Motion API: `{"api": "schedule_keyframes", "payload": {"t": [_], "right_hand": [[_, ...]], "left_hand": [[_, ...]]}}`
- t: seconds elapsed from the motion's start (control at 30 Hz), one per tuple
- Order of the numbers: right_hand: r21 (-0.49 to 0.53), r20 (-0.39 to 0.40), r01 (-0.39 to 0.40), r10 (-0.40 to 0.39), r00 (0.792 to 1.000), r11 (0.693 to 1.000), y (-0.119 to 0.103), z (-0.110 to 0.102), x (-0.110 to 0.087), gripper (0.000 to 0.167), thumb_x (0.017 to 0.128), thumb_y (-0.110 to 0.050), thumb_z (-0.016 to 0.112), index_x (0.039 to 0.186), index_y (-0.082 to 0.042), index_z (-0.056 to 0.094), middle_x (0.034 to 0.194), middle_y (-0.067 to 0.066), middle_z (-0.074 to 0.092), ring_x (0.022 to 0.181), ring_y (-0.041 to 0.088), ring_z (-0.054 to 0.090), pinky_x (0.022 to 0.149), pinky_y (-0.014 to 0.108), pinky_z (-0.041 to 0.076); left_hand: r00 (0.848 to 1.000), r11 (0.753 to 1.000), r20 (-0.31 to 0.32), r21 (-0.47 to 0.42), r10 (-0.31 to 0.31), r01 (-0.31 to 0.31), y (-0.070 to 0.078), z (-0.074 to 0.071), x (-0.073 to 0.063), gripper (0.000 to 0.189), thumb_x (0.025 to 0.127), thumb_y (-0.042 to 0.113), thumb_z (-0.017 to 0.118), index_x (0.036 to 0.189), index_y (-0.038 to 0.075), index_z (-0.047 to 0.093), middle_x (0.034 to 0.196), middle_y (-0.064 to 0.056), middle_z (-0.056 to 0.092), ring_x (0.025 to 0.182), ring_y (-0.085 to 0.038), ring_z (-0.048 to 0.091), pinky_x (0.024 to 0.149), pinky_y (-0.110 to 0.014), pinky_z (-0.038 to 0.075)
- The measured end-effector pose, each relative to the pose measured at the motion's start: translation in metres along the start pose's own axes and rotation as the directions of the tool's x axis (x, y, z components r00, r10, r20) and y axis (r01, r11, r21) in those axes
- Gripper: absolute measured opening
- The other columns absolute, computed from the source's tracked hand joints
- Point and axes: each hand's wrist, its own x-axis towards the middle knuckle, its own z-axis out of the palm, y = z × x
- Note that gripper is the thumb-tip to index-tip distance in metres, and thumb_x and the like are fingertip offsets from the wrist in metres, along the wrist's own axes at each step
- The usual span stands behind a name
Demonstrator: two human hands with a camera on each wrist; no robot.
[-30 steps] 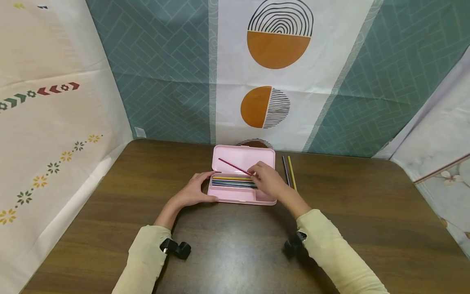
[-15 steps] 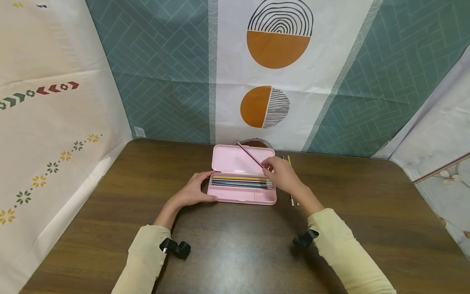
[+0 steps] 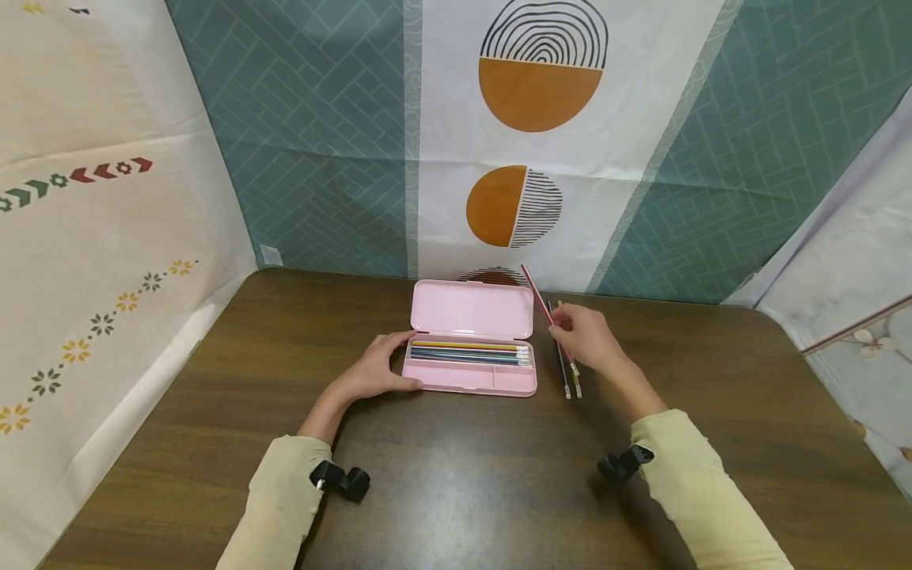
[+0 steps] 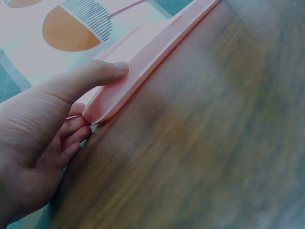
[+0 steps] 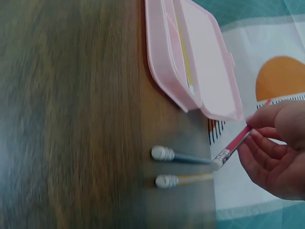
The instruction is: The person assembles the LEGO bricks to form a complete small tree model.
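A pink pencil case [image 3: 472, 309] lies with its lid raised at the back of the table. Several pencils [image 3: 466, 353] fill its rear compartment, eraser ends to the right. My left hand [image 3: 372, 370] holds the case's left end, thumb on the front side and fingers round the end. Between thumb and fingers, my right hand [image 3: 590, 342] pinches a red pencil [image 5: 237, 140], its white eraser pointing down toward the table. Below this pencil, right of the case, a dark pencil [image 5: 187, 158] and a yellow pencil [image 5: 194, 178] lie side by side, apart from the hand.
The brown wooden table [image 3: 456, 475] stretches out in front of the case and to both sides. Behind its back edge hangs a patterned cloth [image 3: 328, 158]. More cloth [image 3: 107, 317] hangs along the left side.
My right hand has moved right with the red pencil, from over the case to above the two loose pencils. The pencil has swung to a steeper angle. My left hand stays put.
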Motion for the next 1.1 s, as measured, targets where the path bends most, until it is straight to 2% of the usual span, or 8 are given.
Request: {"api": "schedule_keyframes", "payload": {"t": [0.2,0.4,0.5,0.67,0.73,1.1], "right_hand": [[-0.021,-0.021,-0.033,0.033,0.999,0.999,0.014,-0.007,-0.008,0.024,0.096,0.0,0.065,0.113,0.016,0.068,0.1,0.028,0.074,0.094,0.042,0.07,0.09,0.057,0.054],[-0.047,0.001,-0.086,0.086,0.996,0.995,0.026,-0.011,-0.016,0.027,0.095,-0.003,0.066,0.112,0.018,0.067,0.098,0.027,0.075,0.098,0.045,0.069,0.093,0.059,0.051],[-0.047,0.022,-0.124,0.126,0.992,0.991,0.031,-0.011,-0.02,0.027,0.095,-0.003,0.066,0.112,0.019,0.067,0.095,0.026,0.074,0.093,0.042,0.072,0.089,0.055,0.055],[0.018,0.08,-0.196,0.194,0.978,0.981,0.039,-0.008,-0.028,0.03,0.097,0.0,0.065,0.116,0.023,0.063,0.1,0.03,0.073,0.073,0.033,0.076,0.07,0.043,0.062],[0.031,0.092,-0.21,0.206,0.974,0.977,0.042,-0.007,-0.029,0.031,0.097,0.0,0.065,0.117,0.024,0.062,0.102,0.032,0.073,0.071,0.032,0.077,0.067,0.039,0.062],[0.045,0.083,-0.252,0.248,0.965,0.967,0.052,0.0,-0.032,0.029,0.096,0.001,0.066,0.116,0.023,0.064,0.1,0.031,0.074,0.068,0.029,0.076,0.063,0.036,0.062]], "left_hand": [[1.0,1.0,-0.001,-0.004,0.0,0.0,0.0,0.0,0.0,0.099,0.079,0.029,0.089,0.159,-0.003,0.041,0.156,-0.027,0.045,0.142,-0.044,0.035,0.115,-0.066,0.033],[1.0,1.0,0.0,-0.006,-0.007,0.007,0.0,0.0,0.0,0.099,0.079,0.028,0.089,0.16,-0.003,0.04,0.156,-0.027,0.045,0.142,-0.044,0.035,0.116,-0.066,0.033],[1.0,1.0,-0.003,-0.008,-0.002,0.002,0.001,-0.001,0.0,0.099,0.079,0.027,0.089,0.159,-0.004,0.04,0.155,-0.028,0.045,0.142,-0.044,0.035,0.116,-0.066,0.033],[1.0,1.0,-0.003,-0.009,-0.002,0.002,0.002,0.0,-0.001,0.099,0.079,0.027,0.089,0.159,-0.004,0.04,0.155,-0.028,0.045,0.142,-0.044,0.035,0.116,-0.066,0.033],[1.0,1.0,-0.002,-0.008,-0.006,0.006,0.002,0.0,-0.001,0.099,0.079,0.027,0.089,0.16,-0.004,0.04,0.156,-0.028,0.045,0.143,-0.044,0.035,0.116,-0.066,0.032],[1.0,1.0,-0.003,-0.009,-0.009,0.009,0.003,0.0,-0.001,0.099,0.079,0.028,0.089,0.16,-0.003,0.04,0.156,-0.028,0.044,0.143,-0.044,0.035,0.116,-0.066,0.032]]}}
